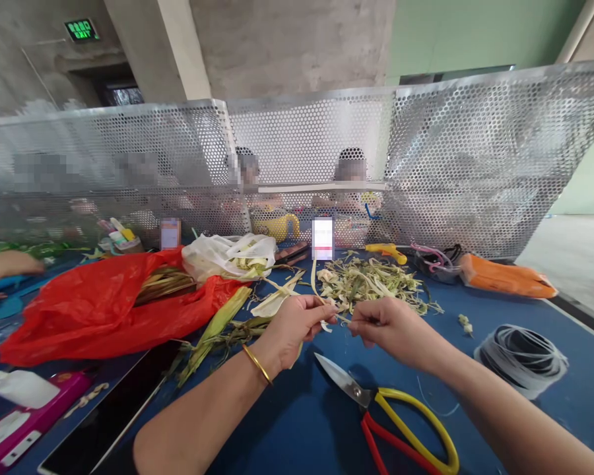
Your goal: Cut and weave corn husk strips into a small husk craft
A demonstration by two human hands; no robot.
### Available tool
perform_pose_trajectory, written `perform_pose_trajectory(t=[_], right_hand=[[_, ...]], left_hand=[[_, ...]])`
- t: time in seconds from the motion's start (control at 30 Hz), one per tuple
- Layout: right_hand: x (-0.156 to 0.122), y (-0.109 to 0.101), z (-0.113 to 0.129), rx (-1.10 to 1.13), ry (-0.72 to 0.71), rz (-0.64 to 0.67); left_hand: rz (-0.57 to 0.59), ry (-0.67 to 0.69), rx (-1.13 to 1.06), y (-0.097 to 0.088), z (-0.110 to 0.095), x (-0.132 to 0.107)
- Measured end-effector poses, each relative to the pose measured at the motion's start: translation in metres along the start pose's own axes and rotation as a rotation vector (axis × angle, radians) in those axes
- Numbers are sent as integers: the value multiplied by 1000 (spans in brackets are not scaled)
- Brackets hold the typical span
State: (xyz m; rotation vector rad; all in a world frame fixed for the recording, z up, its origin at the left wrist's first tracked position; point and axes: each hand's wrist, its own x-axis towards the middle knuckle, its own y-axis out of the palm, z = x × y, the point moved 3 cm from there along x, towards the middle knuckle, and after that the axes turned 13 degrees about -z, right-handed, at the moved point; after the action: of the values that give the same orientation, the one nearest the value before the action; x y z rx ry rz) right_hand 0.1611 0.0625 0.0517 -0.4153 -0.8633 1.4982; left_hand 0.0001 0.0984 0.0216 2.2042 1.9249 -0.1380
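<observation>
My left hand (pixel 297 324) pinches a narrow pale strip of corn husk (pixel 315 280), its long end sticking up above the fingers. Close beside it on the right, my right hand (pixel 389 330) is closed, thumb against fingers, on the other end of the strip in the short gap between the hands. Below them lie scissors (pixel 359 394) with one yellow and one red handle, blades parted. Behind my hands is a heap of shredded husk scraps (pixel 376 280). Left of my left hand lie a green-yellow husk (pixel 220 323) and a broad pale husk piece (pixel 277 297).
A red plastic bag (pixel 89 310) and a white bag (pixel 228 254) hold husks. Nearby are a dark tablet (pixel 111 409), a magenta power strip (pixel 34 415), a coil of clear line (pixel 522 359), an orange pack (pixel 505 277) and a perforated metal screen (pixel 311 132). Another person's hand (pixel 20 264) is at far left.
</observation>
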Motion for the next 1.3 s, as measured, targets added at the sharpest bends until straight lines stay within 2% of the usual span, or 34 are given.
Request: perform_pose_trajectory(t=[0.2,0.33,0.43,0.53,0.67,0.77,0.9,1.0,1.1,1.2,1.3], right_hand=[[-3,-8,-2,80,-2,122],[-2,-15,-4,62,-19,190],[4,-19,-10,34,-71,68],[9,-16,-14,61,-216,-101],[10,0,-13,81,-378,-95],[8,5,-11,-5,-402,-113],[5,1,-6,-120,-419,-130],[5,0,-6,-23,-330,-27],[8,7,-11,215,-119,25],[8,23,-15,487,111,5],[5,37,-15,696,294,-84]], left_hand=[[29,-25,15,-1,0,0],[116,-82,1,0,-2,-2],[169,-134,-13,1,-2,-4],[198,-161,-1,2,-1,-6],[215,-155,10,4,1,-8],[216,-148,34,6,3,-9],[208,-146,84,6,4,-11],[223,-150,109,7,4,-12],[229,-146,123,9,5,-14],[244,-142,135,13,7,-17],[260,-123,119,16,11,-17]])
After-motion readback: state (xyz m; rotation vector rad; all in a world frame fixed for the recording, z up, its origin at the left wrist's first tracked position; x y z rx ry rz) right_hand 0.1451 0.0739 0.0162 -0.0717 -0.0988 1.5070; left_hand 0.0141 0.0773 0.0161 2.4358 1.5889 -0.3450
